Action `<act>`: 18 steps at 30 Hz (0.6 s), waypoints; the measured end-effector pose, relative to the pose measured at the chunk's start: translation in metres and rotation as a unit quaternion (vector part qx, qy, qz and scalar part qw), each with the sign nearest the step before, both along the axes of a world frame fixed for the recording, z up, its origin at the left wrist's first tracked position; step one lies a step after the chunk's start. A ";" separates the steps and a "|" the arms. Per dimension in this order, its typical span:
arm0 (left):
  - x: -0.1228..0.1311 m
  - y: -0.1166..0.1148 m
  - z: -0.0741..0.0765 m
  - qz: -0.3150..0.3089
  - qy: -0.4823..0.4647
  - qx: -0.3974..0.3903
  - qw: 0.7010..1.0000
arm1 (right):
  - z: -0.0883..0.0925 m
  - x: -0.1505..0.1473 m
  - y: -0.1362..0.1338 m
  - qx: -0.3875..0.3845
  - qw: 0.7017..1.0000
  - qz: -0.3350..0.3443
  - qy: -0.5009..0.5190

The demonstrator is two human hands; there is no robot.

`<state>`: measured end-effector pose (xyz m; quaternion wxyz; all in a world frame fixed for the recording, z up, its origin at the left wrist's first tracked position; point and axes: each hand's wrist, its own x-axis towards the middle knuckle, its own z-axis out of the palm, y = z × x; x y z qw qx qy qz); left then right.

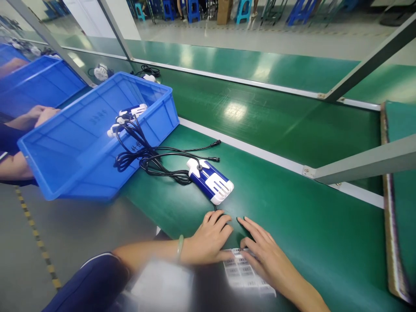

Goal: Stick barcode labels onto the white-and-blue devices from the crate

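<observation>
Touching label sheet (pixel 239 272) by near edge of worktop (pixel 302 234), bodyward of fingertips (pixel 242 222) | with fingers of left hand (pixel 211 238) loosely curled, of right hand (pixel 267 251) spread, cannot tell if pinching | facing blue-and-white device (pixel 209 181) beyond, nearer left hand, slanting far-left to near-right

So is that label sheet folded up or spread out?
Spread out: the label sheet shows several printed rows side by side, though the right hand covers part of it.

Glossy plastic device (pixel 210 181), paper label sheet (pixel 241 273), smooth worktop (pixel 308 225)
</observation>
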<state>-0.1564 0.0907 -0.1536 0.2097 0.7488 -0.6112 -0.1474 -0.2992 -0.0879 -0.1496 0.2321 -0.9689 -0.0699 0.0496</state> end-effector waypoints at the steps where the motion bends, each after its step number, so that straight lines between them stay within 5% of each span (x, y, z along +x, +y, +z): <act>1: 0.000 0.000 0.001 -0.001 0.000 0.001 1.000 | -0.001 -0.001 0.001 -0.001 1.000 0.006 -0.009; 8: -0.003 -0.001 -0.001 -0.001 0.007 -0.009 1.000 | 0.025 -0.009 0.002 0.034 0.997 0.055 -0.045; 11: 0.004 0.001 0.004 0.031 0.041 -0.108 0.993 | 0.048 -0.006 -0.010 0.109 0.992 0.033 -0.051; 15: 0.047 0.005 0.024 0.213 0.056 -0.281 0.934 | 0.073 0.011 -0.031 0.206 0.973 -0.046 -0.090; 18: 0.094 0.003 0.037 0.359 0.053 -0.320 0.875 | 0.090 0.037 -0.038 0.260 0.953 -0.088 -0.130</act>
